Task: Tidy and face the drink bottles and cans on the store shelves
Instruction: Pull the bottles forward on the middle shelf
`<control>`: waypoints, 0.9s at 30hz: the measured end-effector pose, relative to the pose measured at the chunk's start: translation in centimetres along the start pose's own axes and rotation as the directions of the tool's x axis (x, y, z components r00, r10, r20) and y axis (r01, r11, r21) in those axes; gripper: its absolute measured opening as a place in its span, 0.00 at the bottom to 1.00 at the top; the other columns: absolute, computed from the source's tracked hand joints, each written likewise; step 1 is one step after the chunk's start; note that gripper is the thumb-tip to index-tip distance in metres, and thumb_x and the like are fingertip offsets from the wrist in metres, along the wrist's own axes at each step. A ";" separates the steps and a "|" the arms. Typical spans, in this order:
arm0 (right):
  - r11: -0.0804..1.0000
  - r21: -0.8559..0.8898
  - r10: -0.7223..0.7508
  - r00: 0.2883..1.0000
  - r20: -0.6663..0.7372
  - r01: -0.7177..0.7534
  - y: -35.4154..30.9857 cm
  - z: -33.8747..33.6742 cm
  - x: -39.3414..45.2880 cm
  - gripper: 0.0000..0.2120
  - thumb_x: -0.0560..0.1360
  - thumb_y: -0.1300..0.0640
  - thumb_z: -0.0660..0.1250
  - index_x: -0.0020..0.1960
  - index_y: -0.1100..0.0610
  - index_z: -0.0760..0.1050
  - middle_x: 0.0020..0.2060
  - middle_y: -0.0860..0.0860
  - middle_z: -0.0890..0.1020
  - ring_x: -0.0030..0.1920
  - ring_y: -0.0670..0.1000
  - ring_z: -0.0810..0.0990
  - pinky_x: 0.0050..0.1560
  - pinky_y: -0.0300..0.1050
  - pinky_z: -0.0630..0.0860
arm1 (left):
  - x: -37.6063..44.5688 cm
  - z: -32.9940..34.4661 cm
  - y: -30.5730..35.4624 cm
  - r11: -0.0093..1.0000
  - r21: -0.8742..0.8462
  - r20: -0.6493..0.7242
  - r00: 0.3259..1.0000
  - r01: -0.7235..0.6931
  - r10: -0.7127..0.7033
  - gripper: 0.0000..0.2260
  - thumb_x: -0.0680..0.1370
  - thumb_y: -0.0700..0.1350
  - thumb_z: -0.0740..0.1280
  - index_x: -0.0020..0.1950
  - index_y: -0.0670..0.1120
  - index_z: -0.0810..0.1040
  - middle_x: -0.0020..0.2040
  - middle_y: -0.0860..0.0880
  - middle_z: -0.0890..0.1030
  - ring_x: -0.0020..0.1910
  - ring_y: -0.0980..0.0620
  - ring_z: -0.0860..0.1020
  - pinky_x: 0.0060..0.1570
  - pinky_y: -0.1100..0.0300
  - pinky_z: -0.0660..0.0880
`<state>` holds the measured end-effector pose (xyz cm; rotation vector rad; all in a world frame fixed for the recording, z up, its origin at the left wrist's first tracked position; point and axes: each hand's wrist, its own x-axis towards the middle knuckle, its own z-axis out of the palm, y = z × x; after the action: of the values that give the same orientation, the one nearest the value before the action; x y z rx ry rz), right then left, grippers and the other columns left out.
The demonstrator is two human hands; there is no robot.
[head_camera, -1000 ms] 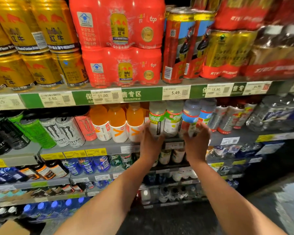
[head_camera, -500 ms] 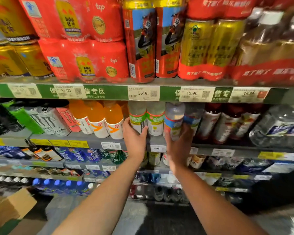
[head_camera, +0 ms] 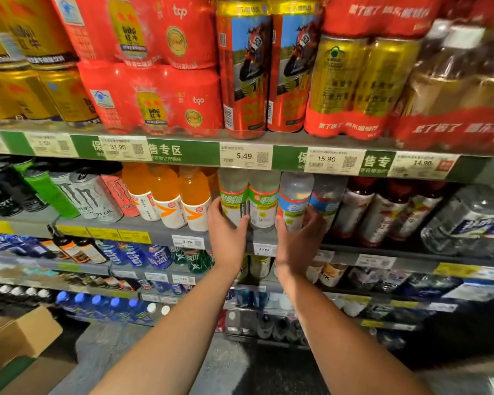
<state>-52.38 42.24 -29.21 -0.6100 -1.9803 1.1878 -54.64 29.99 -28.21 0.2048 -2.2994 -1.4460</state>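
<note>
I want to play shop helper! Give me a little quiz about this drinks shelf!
1. True or false: the left hand holds a green-label bottle.
2. What does the right hand hold? A) blue-label bottle B) Monster can C) red multipack
3. Which colour drinks stand just left of the green-label bottles?

Key: 1. True. 2. A. 3. Orange, the orange bottles.
</note>
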 end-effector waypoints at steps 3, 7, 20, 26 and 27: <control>0.995 -0.088 -0.051 0.998 0.022 0.052 -0.2 -0.1 -0.2 0.32 0.69 0.47 0.79 0.63 0.65 0.71 0.55 0.62 0.78 0.54 0.62 0.78 0.52 0.58 0.78 | -0.6 -0.5 0.6 0.997 -0.071 -0.006 1.000 0.020 -0.020 0.29 0.73 0.45 0.76 0.70 0.46 0.68 0.64 0.52 0.72 0.64 0.48 0.74 0.64 0.48 0.75; 0.999 -0.022 -0.043 0.997 0.059 0.044 0.0 -2.6 -0.1 0.31 0.71 0.48 0.77 0.65 0.64 0.71 0.58 0.59 0.75 0.60 0.60 0.75 0.59 0.54 0.74 | -2.4 -0.2 1.6 0.990 -0.137 -0.021 1.000 0.017 -0.020 0.23 0.74 0.44 0.76 0.65 0.46 0.72 0.60 0.51 0.73 0.57 0.56 0.73 0.62 0.62 0.70; 0.983 0.144 0.111 0.993 0.050 -0.117 1.6 -4.1 3.1 0.30 0.75 0.42 0.71 0.71 0.52 0.66 0.65 0.51 0.72 0.66 0.54 0.74 0.65 0.59 0.73 | -4.9 6.2 4.3 0.965 -0.258 0.170 0.985 0.037 0.008 0.24 0.70 0.47 0.78 0.63 0.55 0.74 0.55 0.55 0.76 0.54 0.55 0.79 0.56 0.63 0.76; 0.999 0.031 0.021 0.999 0.029 -0.022 2.0 -4.7 3.7 0.25 0.76 0.50 0.72 0.68 0.60 0.71 0.63 0.54 0.72 0.65 0.49 0.68 0.70 0.42 0.65 | -5.4 7.3 4.5 0.990 -0.141 0.069 0.998 0.025 -0.015 0.25 0.70 0.49 0.78 0.64 0.53 0.74 0.56 0.54 0.79 0.54 0.53 0.80 0.56 0.49 0.79; 0.999 0.027 0.036 0.998 0.043 -0.037 2.1 -4.6 3.6 0.25 0.77 0.49 0.71 0.68 0.61 0.70 0.63 0.55 0.73 0.65 0.50 0.69 0.71 0.46 0.66 | -5.5 7.4 4.5 0.992 -0.128 0.049 0.999 0.020 -0.014 0.25 0.71 0.49 0.78 0.64 0.52 0.74 0.56 0.54 0.79 0.54 0.52 0.80 0.56 0.49 0.79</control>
<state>-50.95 48.19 -28.41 -0.6142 -1.9923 1.2573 -52.36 39.96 -28.48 0.1538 -2.2368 -1.6177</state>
